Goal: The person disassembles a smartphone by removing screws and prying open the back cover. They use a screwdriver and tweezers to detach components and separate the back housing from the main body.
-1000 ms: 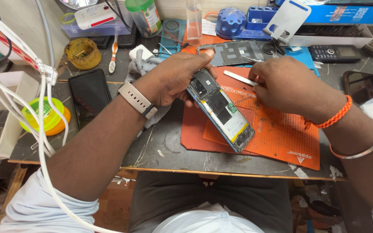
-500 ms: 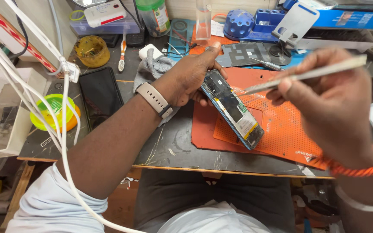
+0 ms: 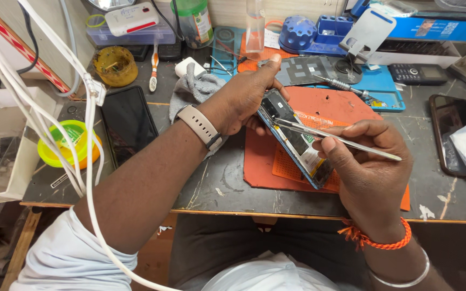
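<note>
One opened phone (image 3: 295,139) at frame centre, over the orange mat (image 3: 351,110); our left hand (image 3: 246,97) grips its top, hiding it. Right hand (image 3: 370,164) pinches one pair of tweezers (image 3: 336,139); tip indistinct.

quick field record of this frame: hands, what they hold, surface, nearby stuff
left hand: grips top of opened phone, tilted
right hand: holds tweezers, tips inside phone
surface: orange mat on dark bench
left of the arm: black phone face up, yellow tub
behind: grey cloth, screwdriver
</note>
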